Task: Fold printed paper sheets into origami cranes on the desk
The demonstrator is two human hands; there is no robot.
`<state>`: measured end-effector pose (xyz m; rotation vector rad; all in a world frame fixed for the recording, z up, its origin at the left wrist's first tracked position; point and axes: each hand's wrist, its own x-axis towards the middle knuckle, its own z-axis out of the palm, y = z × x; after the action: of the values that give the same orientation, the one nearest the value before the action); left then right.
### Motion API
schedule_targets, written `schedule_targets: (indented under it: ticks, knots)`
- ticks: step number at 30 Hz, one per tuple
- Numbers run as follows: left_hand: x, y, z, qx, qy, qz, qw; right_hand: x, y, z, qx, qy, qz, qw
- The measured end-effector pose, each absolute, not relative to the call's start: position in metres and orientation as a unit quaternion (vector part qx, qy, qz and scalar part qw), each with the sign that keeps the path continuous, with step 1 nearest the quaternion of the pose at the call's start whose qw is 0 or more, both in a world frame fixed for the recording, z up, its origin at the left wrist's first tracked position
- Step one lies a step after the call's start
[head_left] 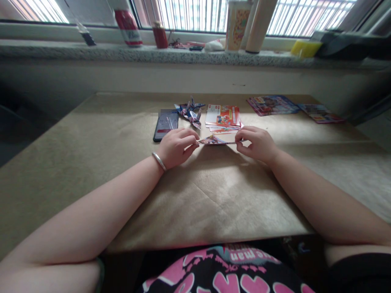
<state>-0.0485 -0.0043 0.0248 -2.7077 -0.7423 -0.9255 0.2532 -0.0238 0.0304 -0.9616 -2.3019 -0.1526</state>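
Note:
A folded piece of printed paper is stretched between my two hands, just above the table. My left hand, with a silver bangle at the wrist, pinches its left end. At its right end, the fingertips of my right hand are closed on it. Right behind the paper lies a stack of printed cards or sheets, mostly red and white. Folded paper figures in blue and red sit left of that stack. A phone lies beside my left hand, its screen lit.
Glossy printed booklets or sheets lie at the table's far right, with another beside them. On the windowsill stand a red can, a red bottle, a patterned cup and a yellow object.

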Motion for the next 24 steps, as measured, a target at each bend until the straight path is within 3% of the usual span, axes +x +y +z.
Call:
schedule_targets:
  ticks: [12,24]
  knots:
    - [-0.054,-0.004,0.024,-0.927,-0.229,-0.282,0.094,0.277,-0.014,0.028,-0.391,-0.874,-0.039,0.287]
    - [-0.054,-0.004,0.026,-0.954,-0.225,-0.169,0.103,0.283,-0.013,0.027,-0.409,-0.884,-0.030,0.225]
